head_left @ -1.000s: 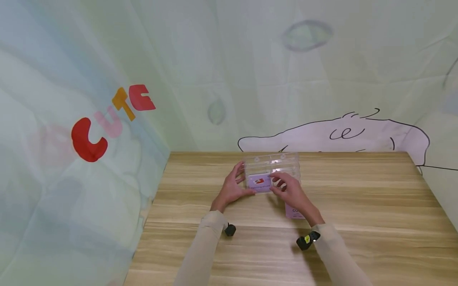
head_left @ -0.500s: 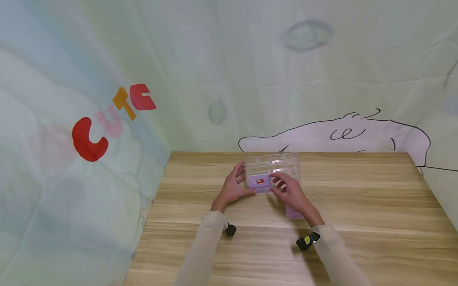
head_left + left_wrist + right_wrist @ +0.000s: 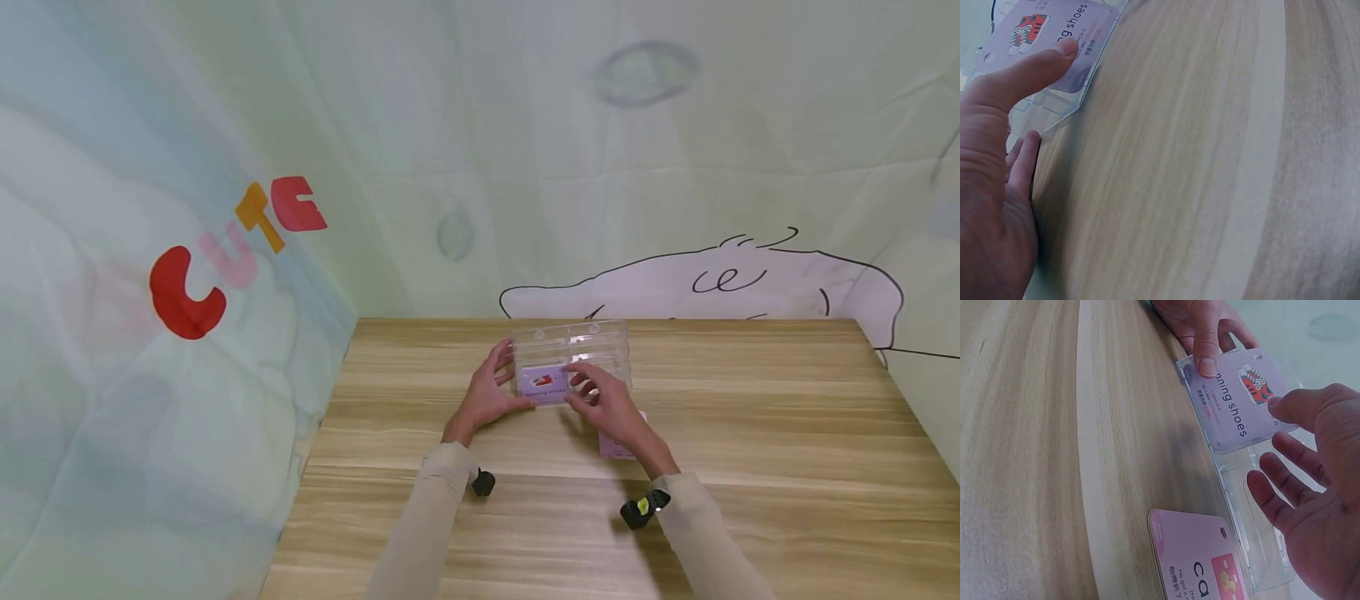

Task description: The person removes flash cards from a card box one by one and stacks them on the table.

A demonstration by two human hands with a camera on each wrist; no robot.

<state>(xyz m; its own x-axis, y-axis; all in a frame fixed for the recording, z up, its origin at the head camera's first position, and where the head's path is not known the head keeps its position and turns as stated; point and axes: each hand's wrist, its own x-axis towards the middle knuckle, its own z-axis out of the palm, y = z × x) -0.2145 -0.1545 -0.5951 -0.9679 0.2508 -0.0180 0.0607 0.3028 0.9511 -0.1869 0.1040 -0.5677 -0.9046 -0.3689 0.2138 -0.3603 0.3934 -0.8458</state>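
- Wooden worktop [image 3: 750, 433] meets a pale printed backdrop at 12 o'clock.
- Clear case [image 3: 573, 354] lies mid-worktop, a purple card [image 3: 1241, 403] on it.
- Left hand [image 3: 486, 393], fingers straight, presses its thumb on that card.
- Right hand [image 3: 609, 404] hovers at 3 o'clock, fingers relaxed.
- Pink card [image 3: 1200, 562] lies at 5 o'clock.

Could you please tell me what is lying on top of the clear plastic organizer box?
A purple running shoes card lies on the clear plastic organizer box, pinned by the left hand's thumb; the right hand touches its edge. The compartments beneath the card are covered.
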